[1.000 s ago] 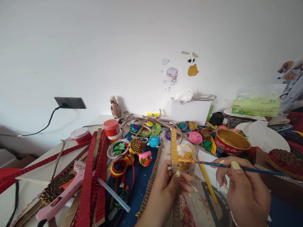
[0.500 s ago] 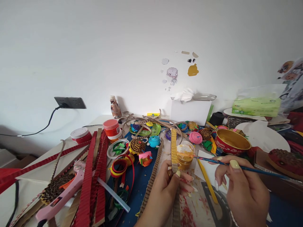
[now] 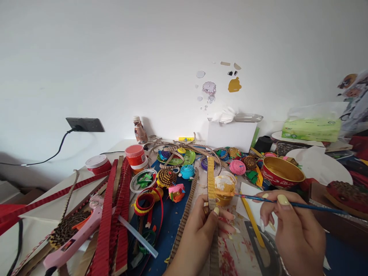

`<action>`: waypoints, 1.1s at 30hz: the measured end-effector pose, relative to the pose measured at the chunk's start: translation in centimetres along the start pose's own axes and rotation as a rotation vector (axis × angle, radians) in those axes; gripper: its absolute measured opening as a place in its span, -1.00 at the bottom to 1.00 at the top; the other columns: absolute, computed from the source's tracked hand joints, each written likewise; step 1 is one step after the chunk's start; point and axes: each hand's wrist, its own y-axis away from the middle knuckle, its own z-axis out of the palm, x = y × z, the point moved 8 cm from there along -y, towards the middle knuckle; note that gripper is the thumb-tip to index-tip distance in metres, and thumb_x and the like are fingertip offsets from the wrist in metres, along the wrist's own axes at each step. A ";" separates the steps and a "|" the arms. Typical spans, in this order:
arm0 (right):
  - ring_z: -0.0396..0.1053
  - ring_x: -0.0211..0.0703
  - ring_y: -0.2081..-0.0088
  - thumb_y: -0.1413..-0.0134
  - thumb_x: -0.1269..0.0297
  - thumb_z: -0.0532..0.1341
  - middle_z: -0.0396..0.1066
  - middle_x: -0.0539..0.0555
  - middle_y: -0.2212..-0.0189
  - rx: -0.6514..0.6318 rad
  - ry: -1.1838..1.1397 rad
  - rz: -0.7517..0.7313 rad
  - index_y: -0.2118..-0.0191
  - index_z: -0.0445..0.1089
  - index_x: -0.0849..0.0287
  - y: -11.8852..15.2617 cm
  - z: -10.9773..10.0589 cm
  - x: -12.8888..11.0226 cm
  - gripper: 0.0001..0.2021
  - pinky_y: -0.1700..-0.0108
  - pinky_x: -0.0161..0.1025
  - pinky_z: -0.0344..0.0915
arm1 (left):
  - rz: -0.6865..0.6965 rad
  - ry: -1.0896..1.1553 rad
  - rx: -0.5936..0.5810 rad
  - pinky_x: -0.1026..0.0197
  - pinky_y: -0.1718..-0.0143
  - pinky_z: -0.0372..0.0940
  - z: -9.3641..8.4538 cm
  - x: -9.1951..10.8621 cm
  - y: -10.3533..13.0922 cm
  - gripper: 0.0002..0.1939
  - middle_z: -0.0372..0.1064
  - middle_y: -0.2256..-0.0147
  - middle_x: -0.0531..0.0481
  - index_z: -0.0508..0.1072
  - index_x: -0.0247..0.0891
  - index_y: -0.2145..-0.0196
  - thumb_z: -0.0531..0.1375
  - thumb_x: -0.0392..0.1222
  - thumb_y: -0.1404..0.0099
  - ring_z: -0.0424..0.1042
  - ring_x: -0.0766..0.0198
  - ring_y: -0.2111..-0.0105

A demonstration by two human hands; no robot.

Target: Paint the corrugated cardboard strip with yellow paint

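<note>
My left hand (image 3: 201, 230) is closed on a strip of corrugated cardboard (image 3: 211, 180), held upright. Yellow paint covers the strip's upper part; below my fingers it is bare brown. Between the thumb and fingers of my right hand (image 3: 296, 226) is a paintbrush (image 3: 313, 208) with a blue handle, lying nearly level. Its bristle end, coated in yellow-orange, points left over a paint jar (image 3: 225, 199) with a yellow, smeared rim. The jar stands just behind and right of the strip. Whether the bristles touch the jar or the strip I cannot tell.
A pink glue gun (image 3: 76, 239) and red corrugated strips (image 3: 104, 222) lie at left, near red paint jars (image 3: 135, 156). Several coiled paper pieces (image 3: 187, 171) sit mid-table. At right are a yellow pencil-like stick (image 3: 253, 222) and a gold-lined red bowl (image 3: 283, 174).
The brush has shifted slightly, its bristle end a little lower and its handle more level. My right hand moved slightly with it. The left hand and strip look unchanged.
</note>
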 end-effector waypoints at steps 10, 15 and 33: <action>0.18 -0.32 0.64 -0.24 0.23 0.02 0.23 -0.11 0.71 -0.007 0.017 -0.019 0.32 0.33 0.13 0.0 0.3 -0.3 -0.80 0.47 -0.28 0.12 | -0.002 0.021 0.005 0.28 0.43 0.20 -0.1 0.0 0.2 -0.78 0.50 0.36 -0.02 0.28 -0.27 0.18 0.16 -0.16 -0.24 0.48 0.29 0.48; 0.21 -0.34 0.64 -0.22 0.26 0.04 0.30 -0.08 0.62 0.012 -0.082 0.000 0.37 0.33 0.14 0.1 -0.1 0.0 -0.81 0.45 -0.25 0.17 | 0.000 0.028 -0.004 0.29 0.44 0.21 -0.1 -0.3 0.1 -0.79 0.50 0.36 -0.01 0.27 -0.25 0.19 0.16 -0.15 -0.24 0.49 0.29 0.48; 0.22 -0.36 0.65 -0.23 0.26 0.04 0.29 -0.11 0.66 0.033 -0.064 -0.030 0.33 0.32 0.13 -0.1 0.1 -0.8 -0.83 0.48 -0.30 0.16 | 0.000 0.016 -0.011 0.28 0.42 0.20 -0.1 -0.2 0.1 -0.79 0.49 0.34 -0.01 0.26 -0.26 0.18 0.14 -0.15 -0.26 0.49 0.29 0.47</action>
